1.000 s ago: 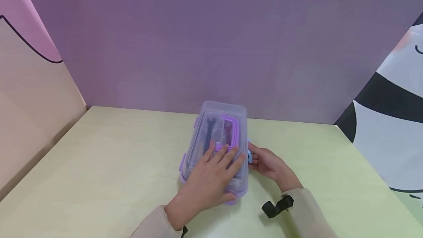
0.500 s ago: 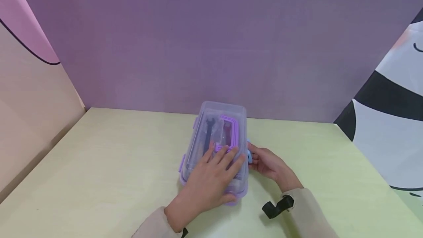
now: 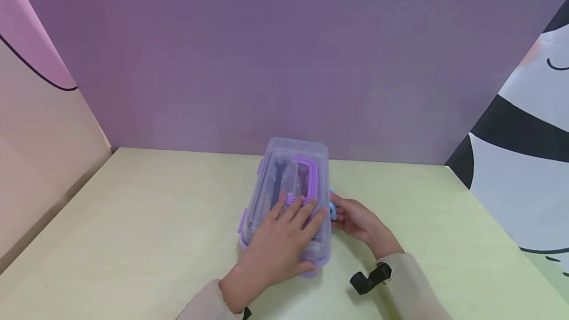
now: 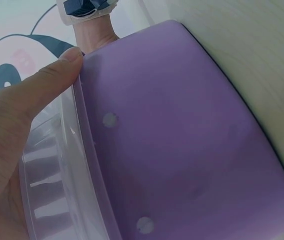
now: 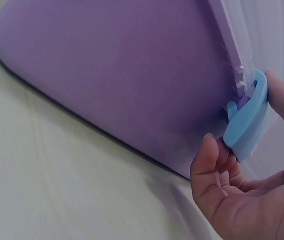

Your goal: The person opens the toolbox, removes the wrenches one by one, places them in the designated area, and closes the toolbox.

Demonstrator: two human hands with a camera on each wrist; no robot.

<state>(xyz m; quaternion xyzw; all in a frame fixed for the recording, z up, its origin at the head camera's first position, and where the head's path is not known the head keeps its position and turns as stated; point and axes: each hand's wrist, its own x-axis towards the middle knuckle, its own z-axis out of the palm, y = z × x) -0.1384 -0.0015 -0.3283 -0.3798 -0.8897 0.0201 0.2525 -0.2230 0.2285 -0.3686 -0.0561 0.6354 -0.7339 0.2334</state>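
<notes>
A purple toolbox (image 3: 297,148) with a clear lid and a purple handle (image 3: 314,174) stands on the table. Through the lid shows a dark wrench (image 3: 278,181). My left hand (image 3: 277,241) lies spread over the near half of the lid, fingers straight, thumb at the near edge. In the left wrist view its thumb (image 4: 47,80) is at the rim beside the purple wall. At the box's right side my right hand (image 3: 362,221) pinches a light-blue plastic clasp (image 5: 250,122), which overlaps the lid's edge in the right wrist view. Its hidden side faces the box.
The pale table (image 3: 155,221) reaches back to a purple panel (image 3: 284,63). Printed panels with cartoon figures stand to the left and right (image 3: 524,186). Two purple latches (image 3: 242,220) sit along the box's left side. A black strap (image 3: 371,279) hangs from the right sleeve.
The head view has shifted slightly, so the box and hands appear a little further left. Both hands keep their places on the box.
</notes>
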